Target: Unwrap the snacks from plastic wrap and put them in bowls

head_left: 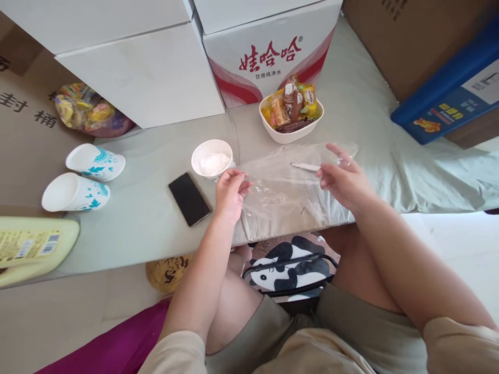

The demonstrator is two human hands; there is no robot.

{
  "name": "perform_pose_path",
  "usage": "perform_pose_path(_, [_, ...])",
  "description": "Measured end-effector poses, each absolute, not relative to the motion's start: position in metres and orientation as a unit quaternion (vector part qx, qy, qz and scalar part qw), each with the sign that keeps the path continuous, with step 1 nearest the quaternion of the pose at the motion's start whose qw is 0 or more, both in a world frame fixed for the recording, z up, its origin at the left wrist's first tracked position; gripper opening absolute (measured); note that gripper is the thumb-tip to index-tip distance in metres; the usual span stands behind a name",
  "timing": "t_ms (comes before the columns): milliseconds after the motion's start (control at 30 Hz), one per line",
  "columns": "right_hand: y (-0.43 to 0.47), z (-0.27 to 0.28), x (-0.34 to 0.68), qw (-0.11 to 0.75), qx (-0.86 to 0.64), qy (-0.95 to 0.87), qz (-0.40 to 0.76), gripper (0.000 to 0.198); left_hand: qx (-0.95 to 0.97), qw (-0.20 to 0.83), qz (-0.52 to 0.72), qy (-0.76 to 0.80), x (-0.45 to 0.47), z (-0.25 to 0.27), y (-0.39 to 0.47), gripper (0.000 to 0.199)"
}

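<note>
My left hand (230, 193) pinches the left edge of a clear plastic bag or sheet (278, 195) between thumb and fingertips. The plastic is spread loosely over the front part of the cloth-covered surface. At its right side, my right hand (345, 182) is closed around a slim white pen-like tool (307, 167), its thin grey tip pointing left; its exact kind is unclear. The index finger is raised, and I cannot tell whether this hand also grips the plastic. Just behind my left hand stands a paper cup (194, 161) with white, fluffy-looking contents. A dark phone (189, 199) lies left of that hand.
A white bowl of wrapped snacks (286, 136) stands against a white and red carton (268, 57). Two paper cups (95, 162) lean at the left, near a pale yellow jug (42, 244). A blue box (448, 98) is at the right. Below the edge shows a panda-print item (288, 272).
</note>
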State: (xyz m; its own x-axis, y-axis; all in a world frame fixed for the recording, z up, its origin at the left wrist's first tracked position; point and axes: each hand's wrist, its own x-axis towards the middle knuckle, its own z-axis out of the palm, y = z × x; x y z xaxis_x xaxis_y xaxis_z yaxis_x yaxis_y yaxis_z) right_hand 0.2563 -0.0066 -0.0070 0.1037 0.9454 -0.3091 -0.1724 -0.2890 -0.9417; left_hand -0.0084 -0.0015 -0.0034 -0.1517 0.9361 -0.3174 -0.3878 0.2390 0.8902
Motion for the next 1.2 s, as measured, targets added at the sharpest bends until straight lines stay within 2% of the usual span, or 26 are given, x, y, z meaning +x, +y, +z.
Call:
perform_pose_path(100, [0.000,-0.010,0.266,0.562,-0.537,-0.310,0.548,0.060,0.306,0.581,0.545,0.521,-0.009,-0.005,-0.003,0.029])
perform_pose_path(200, [-0.001,-0.011,0.271,0.590,-0.528,-0.350,0.501,0.065,0.333,0.566,0.540,0.526,-0.009,-0.007,-0.003,0.029])
perform_pose_path(267, [-0.006,-0.011,0.270,0.564,-0.550,-0.410,0.460,0.076,0.358,0.552,0.539,0.525,-0.010,-0.009,-0.002,0.032])
perform_pose_path(333, [-0.012,-0.011,0.267,0.527,-0.579,-0.461,0.417,0.076,0.397,0.527,0.539,0.523,-0.011,-0.011,-0.001,0.035])
perform_pose_path(533, [-0.018,-0.005,0.273,0.522,-0.591,-0.503,0.355,0.028,0.540,0.402,0.490,0.554,-0.022,-0.020,0.000,0.029])
perform_pose_path(667, [-0.016,-0.009,0.284,0.478,-0.568,-0.576,0.343,0.033,0.599,0.318,0.451,0.579,-0.031,-0.023,0.000,0.023])
perform_pose_path(800, [-0.015,-0.014,0.289,0.428,-0.605,-0.645,0.186,0.011,0.643,0.259,0.443,0.569,-0.034,-0.017,-0.002,0.009])
perform_pose_path(867, [-0.015,-0.013,0.289,0.447,-0.611,-0.647,0.097,0.010,0.650,0.245,0.453,0.559,-0.034,-0.013,-0.003,0.007])
perform_pose_path(967, [-0.017,-0.006,0.287,0.458,-0.597,-0.657,0.043,0.017,0.628,0.283,0.494,0.531,-0.034,-0.008,-0.004,0.017])
perform_pose_path(1067, [-0.021,0.002,0.287,0.466,-0.574,-0.666,0.101,0.033,0.578,0.372,0.541,0.484,-0.034,-0.006,-0.005,0.036])
perform_pose_path(1200, [-0.025,0.006,0.284,0.430,-0.554,-0.602,0.382,0.052,0.470,0.521,0.551,0.452,-0.033,0.003,-0.009,0.054])
